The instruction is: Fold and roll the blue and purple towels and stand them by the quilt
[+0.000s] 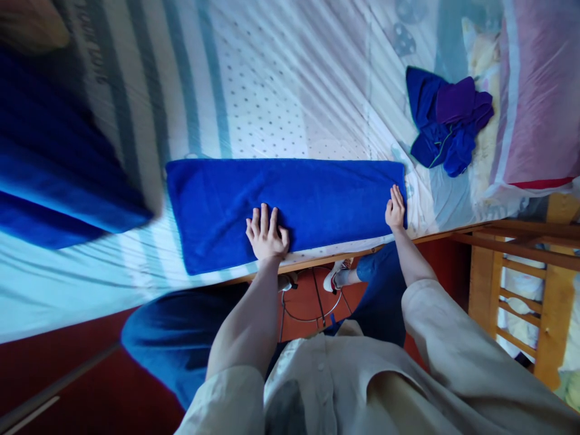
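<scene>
A blue towel [317,193] lies flat as a long rectangle along the near edge of the bed. My left hand [267,234] rests palm down on its left half, near the front edge, with the fingers spread. At the towel's right end, my right hand [396,208] lies on the cloth close to the short edge, its fingers stretched out and side by side. Slight creases run across the towel's left part. Neither hand has anything gripped in it.
The bed sheet [267,84] is striped and dotted. More blue cloth [63,175] is heaped at left. Crumpled blue and purple cloth [448,124] sits at right, beside a pink pillow [541,90]. Wooden rails [521,260] stand at right; a wire ring stand [312,317] is below.
</scene>
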A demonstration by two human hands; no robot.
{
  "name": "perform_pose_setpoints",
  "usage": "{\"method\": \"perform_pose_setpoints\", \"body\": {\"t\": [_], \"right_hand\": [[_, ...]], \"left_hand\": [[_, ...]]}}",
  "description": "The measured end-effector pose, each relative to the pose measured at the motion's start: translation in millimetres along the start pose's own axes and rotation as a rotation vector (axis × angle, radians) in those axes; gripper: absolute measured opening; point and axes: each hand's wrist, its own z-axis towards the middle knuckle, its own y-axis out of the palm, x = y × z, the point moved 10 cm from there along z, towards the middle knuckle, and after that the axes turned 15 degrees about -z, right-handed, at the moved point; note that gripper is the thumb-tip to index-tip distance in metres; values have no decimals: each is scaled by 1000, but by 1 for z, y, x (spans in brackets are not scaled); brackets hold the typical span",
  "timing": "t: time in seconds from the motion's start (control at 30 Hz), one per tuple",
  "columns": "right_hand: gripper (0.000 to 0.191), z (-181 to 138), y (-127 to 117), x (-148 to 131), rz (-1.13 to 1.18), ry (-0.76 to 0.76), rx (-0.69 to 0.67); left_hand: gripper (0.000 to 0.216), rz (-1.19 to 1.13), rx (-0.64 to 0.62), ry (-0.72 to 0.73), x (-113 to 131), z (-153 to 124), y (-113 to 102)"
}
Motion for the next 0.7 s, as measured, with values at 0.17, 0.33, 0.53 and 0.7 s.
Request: {"method": "perform_pose_setpoints", "body": {"t": [0.17, 0.33, 0.53, 0.7], "right_hand": [[58, 3, -9, 9, -92, 95, -56], [56, 9, -15, 19, -85, 184, -71], [61, 0, -40, -38, -60, 303, 23], [62, -47, -29, -201, 67, -5, -7]], "left_hand": [[64, 15, 11, 10, 5, 0, -2], [63, 25, 1, 30, 5, 2, -1], [63, 12, 2, 60, 3, 4, 1], [64, 7, 6, 72, 3, 3, 2]]}}
